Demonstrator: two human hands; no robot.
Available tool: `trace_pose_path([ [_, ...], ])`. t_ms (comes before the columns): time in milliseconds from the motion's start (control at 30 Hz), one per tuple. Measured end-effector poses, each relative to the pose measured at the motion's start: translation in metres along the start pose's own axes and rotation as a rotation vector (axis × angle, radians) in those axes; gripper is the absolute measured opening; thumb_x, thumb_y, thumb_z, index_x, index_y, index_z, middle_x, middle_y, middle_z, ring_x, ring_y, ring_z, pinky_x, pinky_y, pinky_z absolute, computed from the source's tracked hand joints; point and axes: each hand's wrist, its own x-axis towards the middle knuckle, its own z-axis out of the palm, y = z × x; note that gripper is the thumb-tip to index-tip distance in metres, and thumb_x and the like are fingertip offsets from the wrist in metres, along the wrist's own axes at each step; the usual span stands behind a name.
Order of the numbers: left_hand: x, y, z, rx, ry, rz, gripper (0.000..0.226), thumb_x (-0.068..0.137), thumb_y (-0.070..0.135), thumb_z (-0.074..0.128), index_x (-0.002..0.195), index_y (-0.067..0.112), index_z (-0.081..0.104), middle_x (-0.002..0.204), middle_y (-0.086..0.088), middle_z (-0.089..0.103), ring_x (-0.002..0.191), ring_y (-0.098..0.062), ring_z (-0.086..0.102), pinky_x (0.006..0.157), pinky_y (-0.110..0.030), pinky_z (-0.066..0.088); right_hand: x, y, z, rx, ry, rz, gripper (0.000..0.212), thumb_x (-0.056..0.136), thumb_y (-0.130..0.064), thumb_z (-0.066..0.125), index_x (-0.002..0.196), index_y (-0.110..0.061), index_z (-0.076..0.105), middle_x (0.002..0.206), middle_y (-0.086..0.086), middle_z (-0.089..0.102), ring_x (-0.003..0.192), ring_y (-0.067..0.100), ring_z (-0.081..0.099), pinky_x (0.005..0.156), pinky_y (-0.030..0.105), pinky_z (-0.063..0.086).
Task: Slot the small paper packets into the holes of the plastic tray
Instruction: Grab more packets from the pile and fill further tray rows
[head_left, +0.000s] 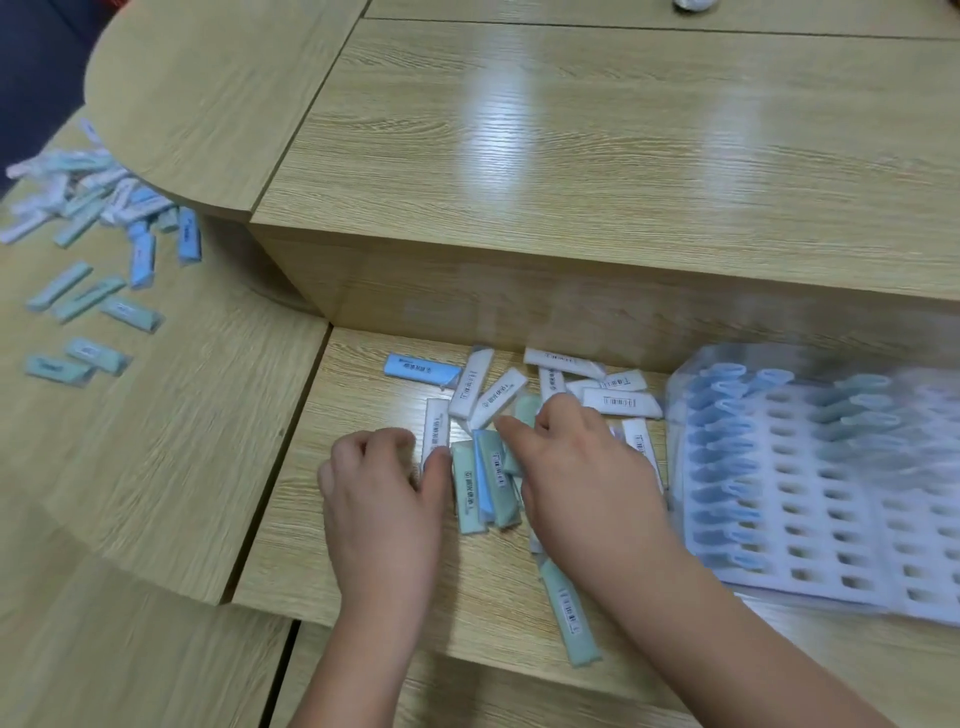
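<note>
A loose heap of small paper packets (519, 395), white, blue and green, lies on the lower desk in front of me. My left hand (384, 493) has curled fingers, and its thumb and forefinger pinch the lower end of a white packet (435, 426). My right hand (582, 467) reaches over the heap, its thumb and fingers closing round a green packet (527, 408). To the right, blurred, lies the white plastic tray (831, 519) with rows of holes. Blue packets (722, 452) fill its left column and green ones (852, 410) stand further right.
A raised desk section (571, 171) walls off the back of the work spot. A second pile of packets (104, 208) is scattered on the curved desk at far left. One green packet (569, 613) lies alone near my right forearm.
</note>
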Motion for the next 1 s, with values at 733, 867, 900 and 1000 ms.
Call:
trace_pose_path([
  [733, -0.027, 0.078, -0.025, -0.678, 0.000, 0.028, 0.019, 0.086, 0.019, 0.075, 0.087, 0.035, 0.066, 0.081, 0.016, 0.071, 0.072, 0.000, 0.066, 0.062, -0.007, 0.047, -0.070, 0.070, -0.069, 1.050, 0.345, 0.193, 0.038, 0.087, -0.023, 0.066, 0.111, -0.052, 0.062, 0.089, -0.018, 0.063, 0.074, 0.008, 0.062, 0.057, 0.011, 0.046],
  [867, -0.049, 0.116, -0.009, -0.748, -0.145, 0.147, 0.010, 0.092, 0.037, 0.068, 0.100, 0.041, 0.071, 0.085, 0.010, 0.073, 0.080, -0.009, 0.071, 0.072, -0.016, 0.053, -0.093, 0.113, -0.075, 1.144, 0.392, 0.350, 0.033, 0.089, -0.042, 0.068, 0.117, -0.058, 0.059, 0.091, -0.009, 0.066, 0.070, 0.016, 0.067, 0.061, 0.032, 0.056],
  [900, -0.054, 0.125, -0.004, -0.741, -0.167, 0.181, 0.011, 0.093, 0.039, 0.066, 0.102, 0.045, 0.070, 0.089, 0.010, 0.073, 0.083, -0.011, 0.072, 0.074, -0.019, 0.054, -0.099, 0.124, -0.078, 1.177, 0.398, 0.392, 0.031, 0.089, -0.047, 0.065, 0.117, -0.058, 0.058, 0.091, -0.004, 0.068, 0.069, 0.020, 0.068, 0.058, 0.034, 0.057],
  [1000, -0.069, 0.149, 0.009, -0.710, -0.224, 0.254, 0.020, 0.092, 0.037, 0.063, 0.106, 0.050, 0.069, 0.097, 0.009, 0.073, 0.087, -0.015, 0.072, 0.076, -0.028, 0.056, -0.113, 0.155, -0.084, 1.181, 0.432, 0.522, 0.028, 0.079, -0.043, 0.060, 0.103, -0.057, 0.056, 0.086, -0.002, 0.071, 0.060, 0.018, 0.066, 0.049, 0.028, 0.050],
])
